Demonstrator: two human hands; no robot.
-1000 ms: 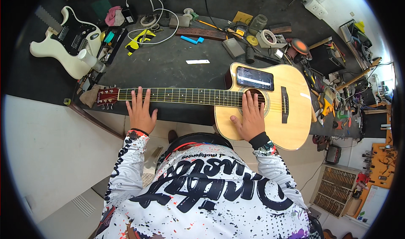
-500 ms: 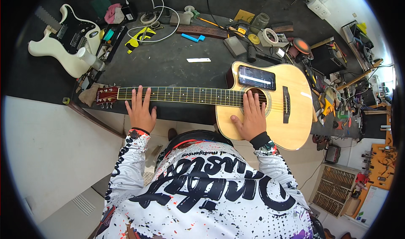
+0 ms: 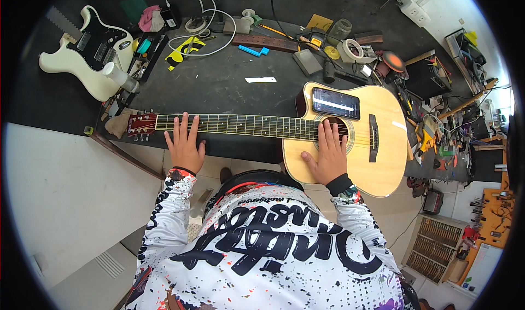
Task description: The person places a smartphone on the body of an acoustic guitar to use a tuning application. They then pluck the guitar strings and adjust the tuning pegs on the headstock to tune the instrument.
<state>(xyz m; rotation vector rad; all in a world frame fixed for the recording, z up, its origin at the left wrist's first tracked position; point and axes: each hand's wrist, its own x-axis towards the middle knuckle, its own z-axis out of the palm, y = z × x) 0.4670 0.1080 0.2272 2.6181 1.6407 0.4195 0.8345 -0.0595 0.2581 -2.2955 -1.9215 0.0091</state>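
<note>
An acoustic guitar (image 3: 377, 173) with a pale yellow top lies face up along the bench's near edge, its red headstock (image 3: 143, 124) to the left. My left hand (image 3: 186, 148) is open, its fingertips resting across the strings on the neck (image 3: 240, 125) near the headstock. Fingers straight, my right hand (image 3: 329, 157) lies flat on the guitar's body, its fingertips over the strings at the sound hole (image 3: 338, 125), which it partly covers. On the upper part of the body rests a black smartphone (image 3: 335, 103), screen up. Neither hand holds anything.
A cloth-like brown lump (image 3: 117, 125) sits under the headstock. At the far left lies a white electric guitar body (image 3: 60, 64). Behind the acoustic guitar are a white ruler-like strip (image 3: 261, 80), a blue tool (image 3: 252, 50) and a grey block (image 3: 307, 62). Tools crowd the right side.
Both hands keep their places on the guitar. The whole view has shifted slightly, with everything sitting a little farther right and lower.
</note>
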